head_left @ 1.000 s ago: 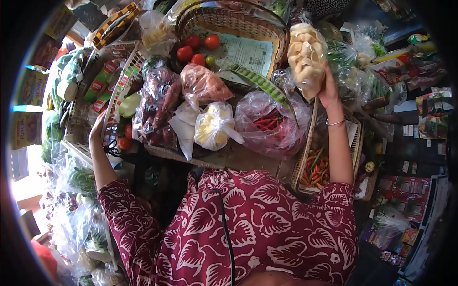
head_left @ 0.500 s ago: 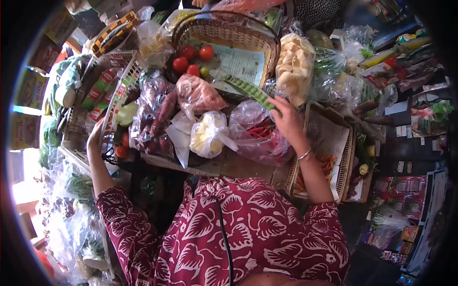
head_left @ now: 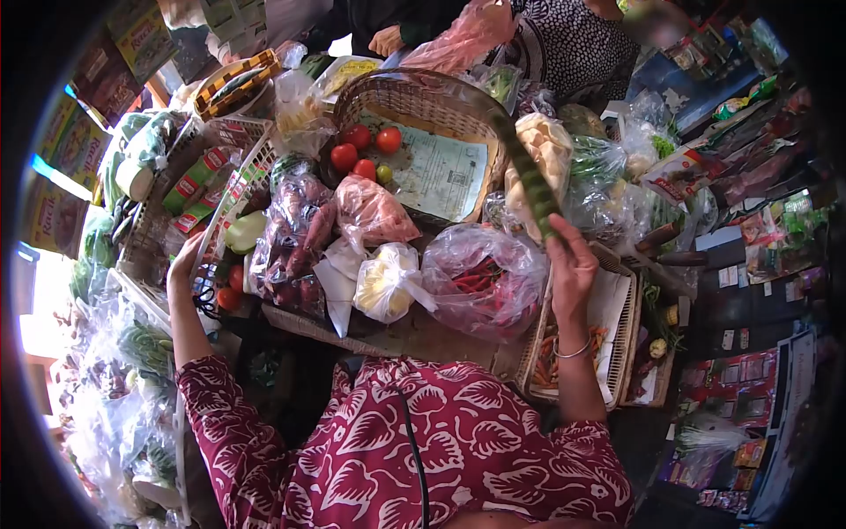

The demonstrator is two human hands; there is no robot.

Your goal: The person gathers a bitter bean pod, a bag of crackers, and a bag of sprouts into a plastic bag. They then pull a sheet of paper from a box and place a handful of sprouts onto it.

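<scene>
Head view: the right hand (head_left: 571, 264), right of centre, clamps the lower end of a long green pod (head_left: 529, 176) held above the chilli bag (head_left: 480, 278). The pod looks light and bendy, so it is best gripped mid-length. The left hand (head_left: 183, 260) lies flat, fingers spread, on the white crate (head_left: 231, 181) at left.

Crowded market stall, wooden tabletop (head_left: 421, 339), daylight glare (head_left: 37, 310) left, dim packet-lined shelves (head_left: 751, 264) right

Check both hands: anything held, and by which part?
Right hand grips the long green pod at its lower end, with the rest sticking up. Left hand holds nothing; it rests on the white wire rack.
</scene>
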